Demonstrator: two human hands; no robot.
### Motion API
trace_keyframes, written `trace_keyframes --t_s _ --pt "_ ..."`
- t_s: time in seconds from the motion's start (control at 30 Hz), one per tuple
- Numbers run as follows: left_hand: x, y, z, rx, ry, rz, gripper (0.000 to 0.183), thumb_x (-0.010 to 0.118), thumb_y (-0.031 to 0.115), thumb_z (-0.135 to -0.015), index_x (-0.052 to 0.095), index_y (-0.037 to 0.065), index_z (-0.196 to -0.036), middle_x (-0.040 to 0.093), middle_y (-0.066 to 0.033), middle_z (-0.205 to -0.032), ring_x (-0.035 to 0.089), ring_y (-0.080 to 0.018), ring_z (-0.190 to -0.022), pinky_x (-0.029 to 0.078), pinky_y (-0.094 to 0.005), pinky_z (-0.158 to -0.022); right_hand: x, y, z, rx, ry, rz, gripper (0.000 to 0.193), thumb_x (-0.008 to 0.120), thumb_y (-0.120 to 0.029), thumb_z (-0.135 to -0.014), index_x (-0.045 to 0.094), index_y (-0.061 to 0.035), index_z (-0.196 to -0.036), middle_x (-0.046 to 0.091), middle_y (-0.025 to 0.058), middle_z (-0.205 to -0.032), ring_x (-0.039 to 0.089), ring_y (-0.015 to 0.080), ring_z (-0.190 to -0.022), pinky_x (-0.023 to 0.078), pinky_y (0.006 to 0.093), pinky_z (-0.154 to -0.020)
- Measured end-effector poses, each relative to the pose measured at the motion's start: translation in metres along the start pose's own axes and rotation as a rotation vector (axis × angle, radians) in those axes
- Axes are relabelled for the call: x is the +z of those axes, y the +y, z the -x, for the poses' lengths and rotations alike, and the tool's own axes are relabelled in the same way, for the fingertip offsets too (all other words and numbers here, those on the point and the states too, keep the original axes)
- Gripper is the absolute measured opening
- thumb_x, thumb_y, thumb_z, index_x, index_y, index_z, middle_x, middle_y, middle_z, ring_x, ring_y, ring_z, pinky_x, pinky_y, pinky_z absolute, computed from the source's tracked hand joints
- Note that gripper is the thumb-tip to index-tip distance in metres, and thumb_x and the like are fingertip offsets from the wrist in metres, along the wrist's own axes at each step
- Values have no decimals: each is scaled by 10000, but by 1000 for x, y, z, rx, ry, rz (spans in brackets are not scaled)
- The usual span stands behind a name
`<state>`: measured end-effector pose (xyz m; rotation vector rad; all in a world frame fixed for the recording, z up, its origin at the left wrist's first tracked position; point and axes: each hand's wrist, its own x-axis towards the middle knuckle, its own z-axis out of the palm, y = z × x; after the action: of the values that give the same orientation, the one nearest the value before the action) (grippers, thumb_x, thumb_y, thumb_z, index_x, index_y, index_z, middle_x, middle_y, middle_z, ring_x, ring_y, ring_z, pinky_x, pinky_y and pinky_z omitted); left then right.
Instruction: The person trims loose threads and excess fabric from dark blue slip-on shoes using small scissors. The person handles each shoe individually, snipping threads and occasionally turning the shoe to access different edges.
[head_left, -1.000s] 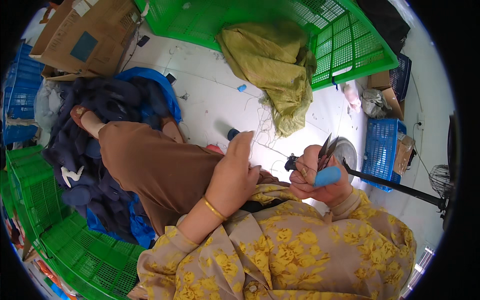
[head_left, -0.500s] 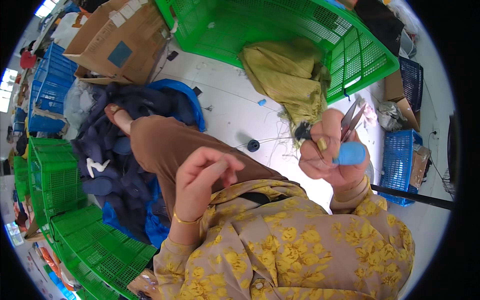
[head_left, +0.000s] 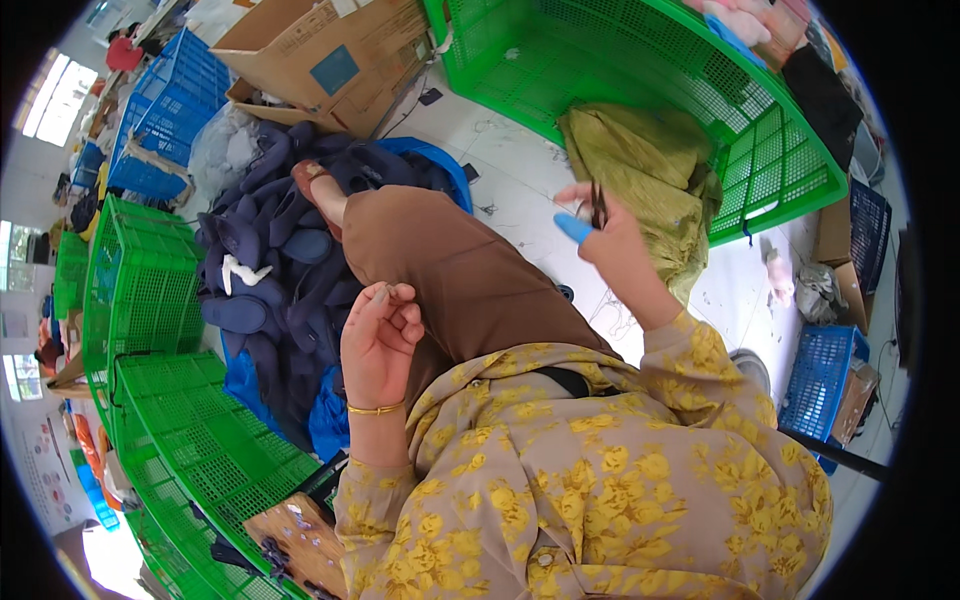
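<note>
Over the brown-trousered knee, my right hand (head_left: 622, 250) holds a small pair of dark scissors (head_left: 599, 206), partly hidden by the fingers. A blue cover (head_left: 573, 228) wraps its thumb. My left hand (head_left: 380, 335) is raised near the lap with its fingers curled and fingertips pinched together; whatever is between them is too small to make out. To the left lies a heap of navy slippers (head_left: 290, 290) on a blue sheet (head_left: 240, 385). Behind my right hand, an olive woven sack (head_left: 640, 150) droops over the floor. A dark thread spool (head_left: 566, 292) peeks out beside the knee.
A large green crate (head_left: 500, 70) stands ahead, with a cardboard box (head_left: 330, 65) to its left. More green crates (head_left: 150, 290) line the left side. A wooden board (head_left: 295, 540) is at lower left. A blue crate (head_left: 820, 375) and a black bar (head_left: 830, 455) are at right.
My right hand has moved forward and left with the scissors, toward the sack. My left hand's fingers have curled into a pinch. The dark tuft seen at my right fingers is no longer visible.
</note>
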<state>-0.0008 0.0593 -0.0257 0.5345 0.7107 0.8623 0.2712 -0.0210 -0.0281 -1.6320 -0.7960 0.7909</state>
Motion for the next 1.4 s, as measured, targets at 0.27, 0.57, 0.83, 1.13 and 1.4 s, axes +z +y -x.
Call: trace_keyframes --t_s 0.27,0.57,0.83,1.13,1.4 --pt "-39 13 -3 142 40 79 134 544 152 -967 591 43 -1029 634 -50 -962 573 -125 -806 508 -222 -673 26 11 35 -173 -395 223 183 669 -95 -847 627 -44 -1018 669 46 -881 584 147 -711 474 267 -672" --pt "-30 27 -5 323 461 -252 150 589 116 -941 590 24 -1059 629 -50 -940 592 -118 -768 507 -229 -670 20 16 34 -16 -422 163 70 657 -67 -850 640 -38 -911 601 -18 -783 488 68 -673 417 226 -630" --pt "-6 -10 5 815 67 -1142 122 659 -34 -834 621 17 -939 591 -25 -924 539 -86 -737 454 -208 -664 22 29 31 52 -396 -55 53 665 -96 -862 639 -62 -893 552 -78 -781 430 17 -684 368 189 -615" --pt "3 -17 -12 551 -167 -1165 131 694 -27 -805 642 11 -920 545 -4 -879 510 -82 -713 423 -206 -650 17 26 28 243 -386 -188 51 664 -120 -865 636 -84 -887 528 -92 -754 413 10 -680 356 186 -621" --pt "-8 -13 -13 139 -109 -403 35 593 53 -927 601 30 -951 569 -20 -910 493 -83 -711 403 -231 -645 13 32 25 343 -355 -311 73 679 -125 -858 635 -81 -897 491 -76 -702 402 17 -579 315 188 -509"
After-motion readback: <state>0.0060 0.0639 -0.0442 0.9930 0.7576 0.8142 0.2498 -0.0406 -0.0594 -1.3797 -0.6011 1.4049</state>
